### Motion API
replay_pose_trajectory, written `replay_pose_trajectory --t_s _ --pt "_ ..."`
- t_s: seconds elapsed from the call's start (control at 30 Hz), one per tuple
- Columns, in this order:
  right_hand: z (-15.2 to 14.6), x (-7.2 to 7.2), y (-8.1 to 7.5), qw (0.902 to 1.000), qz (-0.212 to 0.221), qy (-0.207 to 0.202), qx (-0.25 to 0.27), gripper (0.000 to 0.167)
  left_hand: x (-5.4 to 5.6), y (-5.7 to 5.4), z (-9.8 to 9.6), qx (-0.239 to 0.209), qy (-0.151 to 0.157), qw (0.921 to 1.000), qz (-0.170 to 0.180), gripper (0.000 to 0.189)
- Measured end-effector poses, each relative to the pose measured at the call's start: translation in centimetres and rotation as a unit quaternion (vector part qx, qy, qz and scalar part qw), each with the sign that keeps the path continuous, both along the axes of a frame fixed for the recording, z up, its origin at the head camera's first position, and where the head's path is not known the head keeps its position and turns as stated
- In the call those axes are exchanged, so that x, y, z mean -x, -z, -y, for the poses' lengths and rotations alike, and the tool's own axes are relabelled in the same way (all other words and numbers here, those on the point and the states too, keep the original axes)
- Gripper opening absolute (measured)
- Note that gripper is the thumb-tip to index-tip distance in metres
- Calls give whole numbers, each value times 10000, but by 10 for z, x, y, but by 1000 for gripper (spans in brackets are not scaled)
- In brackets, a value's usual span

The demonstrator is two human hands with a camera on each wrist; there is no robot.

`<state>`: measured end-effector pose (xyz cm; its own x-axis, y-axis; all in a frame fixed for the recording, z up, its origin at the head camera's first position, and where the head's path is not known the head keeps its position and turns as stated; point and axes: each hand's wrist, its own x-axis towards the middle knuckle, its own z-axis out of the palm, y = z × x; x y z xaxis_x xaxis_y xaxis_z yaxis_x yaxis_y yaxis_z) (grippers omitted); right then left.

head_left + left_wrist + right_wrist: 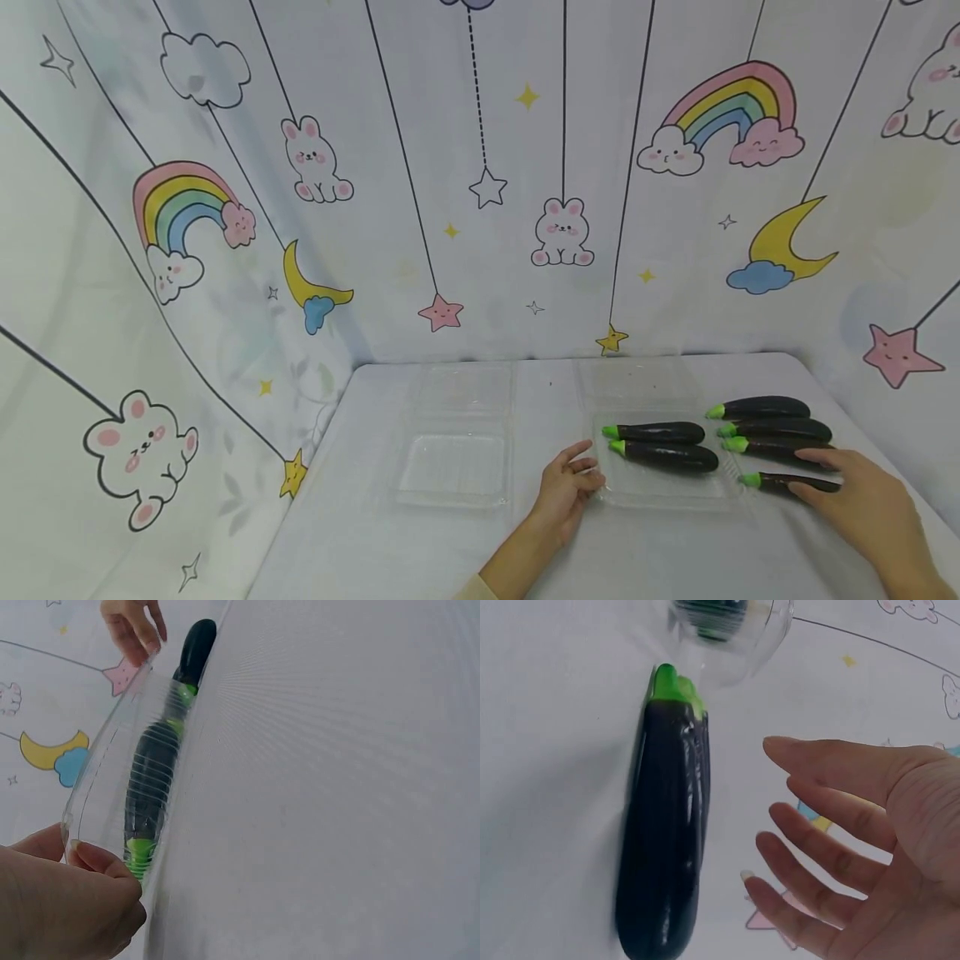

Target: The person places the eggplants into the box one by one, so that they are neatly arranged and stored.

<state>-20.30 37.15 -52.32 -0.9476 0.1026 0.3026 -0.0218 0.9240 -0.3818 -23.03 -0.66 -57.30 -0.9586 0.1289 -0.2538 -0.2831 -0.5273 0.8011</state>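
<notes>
My left hand pinches the left rim of a clear plastic clamshell box, thumb and fingers on either side of the wall in the left wrist view. Two dark eggplants with green stems lie inside it side by side, a back one and a front one. To the right of the box my right hand hovers over the nearest loose eggplant. The right wrist view shows its fingers spread and slightly bent, apart from the eggplant, with nothing in them.
Behind the nearest one, several more eggplants lie on the white table at the right. A second clear clamshell box stands open to the left. The lids lie folded back towards the patterned curtain.
</notes>
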Motion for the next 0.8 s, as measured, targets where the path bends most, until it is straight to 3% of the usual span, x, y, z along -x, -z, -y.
replay_pose_trajectory --t_s 0.47,0.8 --pt "-17 -2 8 9996 239 154 15 53 0 2 0 9 10 10000 8 61" --pt "-24 0 18 9966 759 318 30 60 1 3 0 -4 -3 10000 9 61"
